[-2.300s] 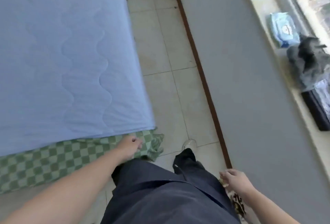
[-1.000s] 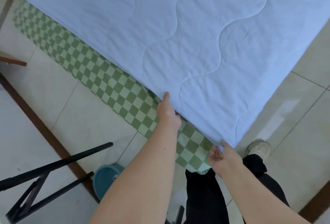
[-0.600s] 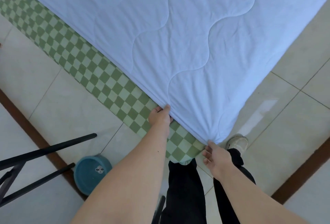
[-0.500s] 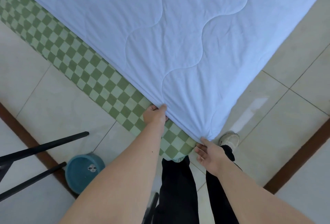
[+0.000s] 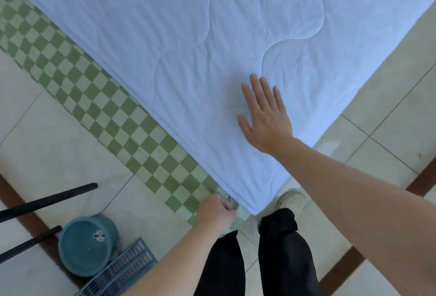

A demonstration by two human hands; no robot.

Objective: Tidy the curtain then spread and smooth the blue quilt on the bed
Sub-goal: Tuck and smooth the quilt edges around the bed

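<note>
Now the pale blue quilted cotton quilt with wavy stitch lines fills the upper frame, lying nearly flat with faint creases, its corner hanging at lower centre. On it the right hand rests flat, fingers straight and slightly spread. Below, the left hand grips the green checkered sheet at its corner, its curled fingers mostly hidden.

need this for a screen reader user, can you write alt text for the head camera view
Seen from above, a person's right hand lies flat with fingers spread on a light blue quilt near the bed's corner, while the left hand grips the green checked sheet at that corner. On the tiled floor to the left sit a teal bucket and a blue slatted crate.
</note>
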